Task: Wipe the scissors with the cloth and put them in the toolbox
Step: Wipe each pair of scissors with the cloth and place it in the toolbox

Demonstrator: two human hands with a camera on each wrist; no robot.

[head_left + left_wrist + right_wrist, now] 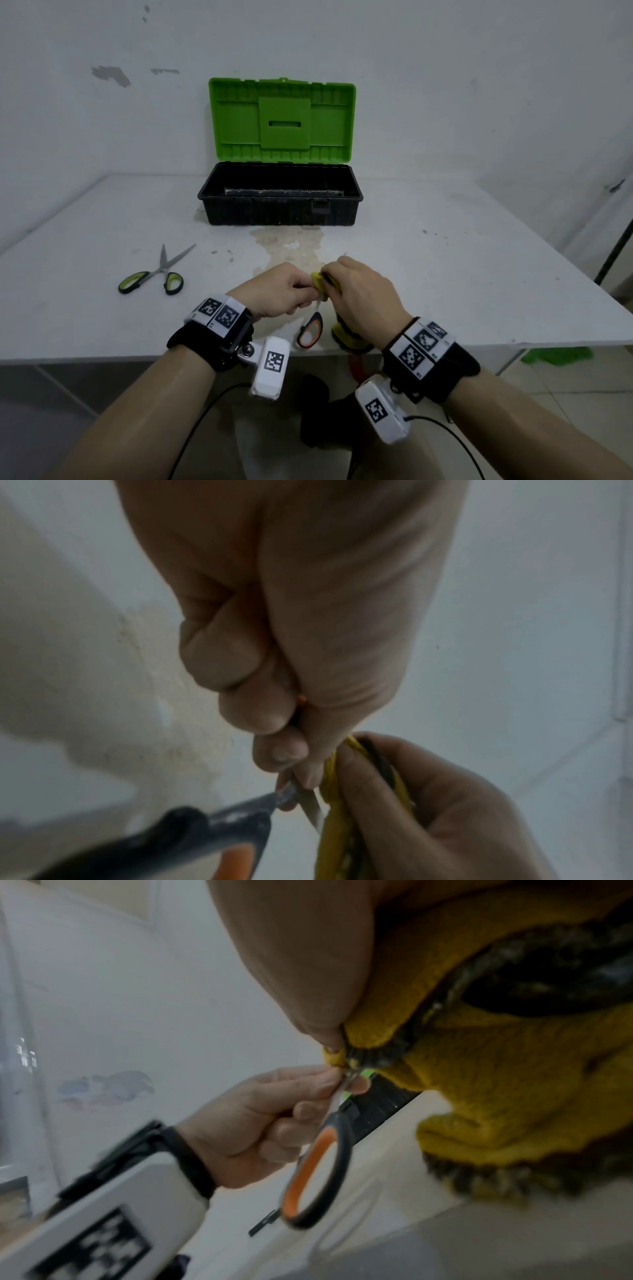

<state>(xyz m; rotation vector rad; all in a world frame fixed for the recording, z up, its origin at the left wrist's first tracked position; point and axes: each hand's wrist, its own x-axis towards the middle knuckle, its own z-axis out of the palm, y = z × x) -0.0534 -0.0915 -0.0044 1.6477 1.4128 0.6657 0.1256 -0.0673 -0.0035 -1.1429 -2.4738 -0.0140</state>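
My left hand (284, 291) grips the orange-and-black scissors (311, 330) just above their handles, fingers curled round the shank (291, 794). One orange-lined handle loop (318, 1172) hangs below the hand. My right hand (363, 298) holds the yellow cloth (318, 280) bunched around the blades, right against my left fingers; the blades are hidden inside the cloth (496, 1069). A tail of the cloth (346, 337) hangs under my right wrist. A second pair of scissors (159, 274), green-handled and spread apart, lies on the table to the left. The toolbox (281, 205) stands at the back with its green lid (282, 120) up.
The white table (445, 274) has a brownish stain (291, 246) in front of the toolbox, and its front edge runs just under my wrists. A white wall stands close behind the box. Something green (555, 354) lies on the floor at the right.
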